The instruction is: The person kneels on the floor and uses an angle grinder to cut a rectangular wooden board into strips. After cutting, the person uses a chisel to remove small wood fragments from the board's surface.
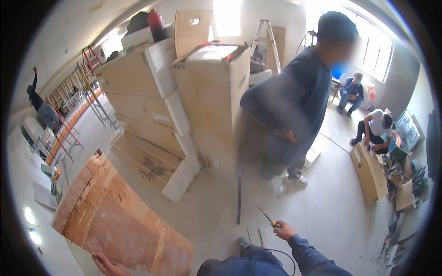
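My right hand [284, 231] is closed round the yellow-and-black handle of a screwdriver [265, 213], whose long thin shaft points up and to the left over the floor. At the lower left my left hand [109, 265] grips the edge of a large wooden board [124, 230]. The board is reddish-brown, with rough, splintered strips of lighter wood along it, and it stands tilted. Part of the left hand is cut off by the picture's lower rim.
Stacked large cardboard boxes [138, 87] and a tall open carton [207, 101] stand ahead. Close in front is a person in a dark top [294, 101]. Farther right a person in white [378, 124] bends over a long carton [368, 177]. A dark bar [239, 202] shows above the floor.
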The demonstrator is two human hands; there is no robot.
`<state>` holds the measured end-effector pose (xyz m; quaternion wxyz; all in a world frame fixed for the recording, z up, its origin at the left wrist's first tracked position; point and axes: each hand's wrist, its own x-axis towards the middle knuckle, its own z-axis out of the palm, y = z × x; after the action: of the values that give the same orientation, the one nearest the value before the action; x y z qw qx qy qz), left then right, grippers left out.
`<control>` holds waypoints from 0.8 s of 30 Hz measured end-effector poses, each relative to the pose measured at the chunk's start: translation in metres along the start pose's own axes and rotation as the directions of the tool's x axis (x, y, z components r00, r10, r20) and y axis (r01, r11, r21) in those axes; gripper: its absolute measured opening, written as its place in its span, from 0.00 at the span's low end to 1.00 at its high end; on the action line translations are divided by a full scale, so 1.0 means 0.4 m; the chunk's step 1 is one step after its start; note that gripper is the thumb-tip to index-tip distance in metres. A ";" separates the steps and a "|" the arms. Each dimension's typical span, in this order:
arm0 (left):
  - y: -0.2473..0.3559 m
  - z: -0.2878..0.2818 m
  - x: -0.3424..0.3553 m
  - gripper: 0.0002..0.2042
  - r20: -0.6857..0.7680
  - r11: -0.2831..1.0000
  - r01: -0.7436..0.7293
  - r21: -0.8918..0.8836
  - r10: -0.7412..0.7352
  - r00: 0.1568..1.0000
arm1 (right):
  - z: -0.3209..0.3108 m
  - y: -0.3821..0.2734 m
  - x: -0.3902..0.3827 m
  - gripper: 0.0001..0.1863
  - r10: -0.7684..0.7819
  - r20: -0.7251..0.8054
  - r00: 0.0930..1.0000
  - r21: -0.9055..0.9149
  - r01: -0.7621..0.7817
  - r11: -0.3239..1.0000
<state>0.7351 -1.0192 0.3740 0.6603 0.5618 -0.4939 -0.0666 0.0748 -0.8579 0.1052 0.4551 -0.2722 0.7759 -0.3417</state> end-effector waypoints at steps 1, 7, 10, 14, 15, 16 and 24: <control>0.013 0.041 0.000 0.23 -0.033 1.000 -0.003 -0.017 0.002 0.999 | 0.003 -0.089 0.051 0.27 -0.148 -0.010 0.989 -0.094 0.146 0.985; -0.019 0.322 0.093 0.13 -0.089 0.898 -0.423 0.116 0.434 0.897 | 0.088 -0.521 0.311 0.29 -0.674 -0.032 0.738 -0.025 0.674 0.739; 0.021 0.433 0.101 0.17 0.107 0.973 -0.052 -0.223 0.077 0.991 | 0.055 -0.534 0.345 0.27 -0.553 0.089 0.829 -0.241 0.556 0.795; 0.069 0.588 0.047 0.18 0.219 0.991 -0.130 -0.043 0.137 0.966 | -0.044 -0.281 0.311 0.21 -0.091 -0.006 0.996 -0.378 0.082 0.922; 0.070 0.615 0.033 0.18 0.254 0.985 -0.171 0.034 0.157 0.954 | -0.086 -0.160 0.263 0.21 -0.069 -0.059 0.996 -0.359 0.043 0.932; 0.065 0.650 0.029 0.18 0.280 0.980 -0.162 0.115 0.125 0.952 | -0.119 -0.057 0.244 0.22 0.213 -0.144 0.967 -0.379 -0.252 0.890; -0.019 0.786 -0.131 0.18 0.157 0.915 -0.196 0.353 0.148 0.976 | -0.315 0.782 -0.070 0.18 0.756 -0.337 0.561 0.157 -0.759 0.632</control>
<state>0.4837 -1.2007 0.3002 0.5142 0.6241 -0.5862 0.0494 -0.0601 -0.6085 -0.0791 0.4006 0.1557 0.8893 -0.1561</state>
